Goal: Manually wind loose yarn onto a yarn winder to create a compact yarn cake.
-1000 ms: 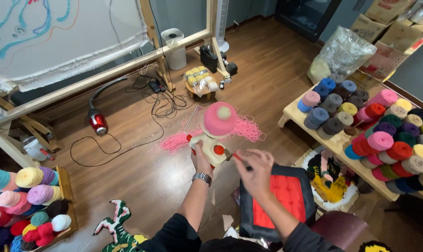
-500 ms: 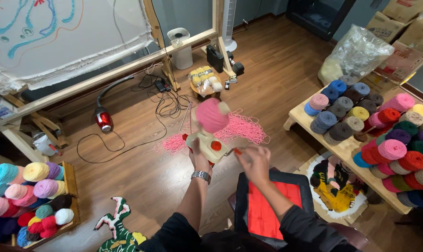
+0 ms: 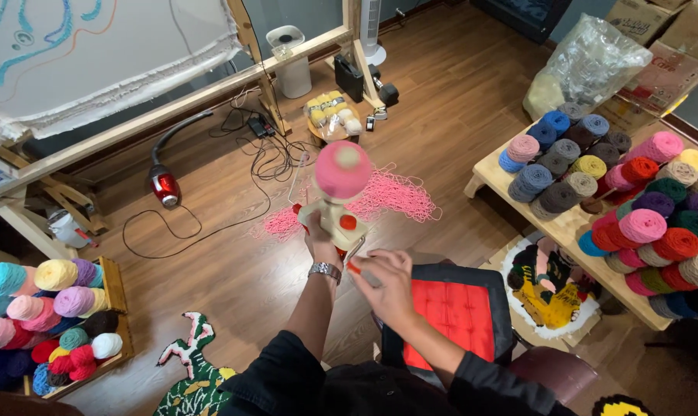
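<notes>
A: One yarn winder (image 3: pixel 336 219) sits at the middle of the view, held up over the wooden floor (image 3: pixel 457 100). What does it look like?

B: A cream plastic body with a red knob on its side, and on top a round, fat cake of pink yarn (image 3: pixel 343 169), blurred.

A: And the hands?

B: The left hand (image 3: pixel 320 240), with a metal wristwatch (image 3: pixel 326 270) below it, is wrapped around the winder's base from beneath. The right hand (image 3: pixel 387 285) is curled shut on the red-tipped crank handle (image 3: pixel 356 267) just beside the body.

A: Anything trailing from it?

B: A loose tangle of pink yarn (image 3: pixel 387 196) lies spread on the floor behind the winder.

A: What else is near?

B: A red cushion (image 3: pixel 449 312) lies just right of the right hand, a low table (image 3: pixel 534 223) stacked with yarn balls further right, and a crate of yarn balls (image 3: pixel 48 316) at far left.
</notes>
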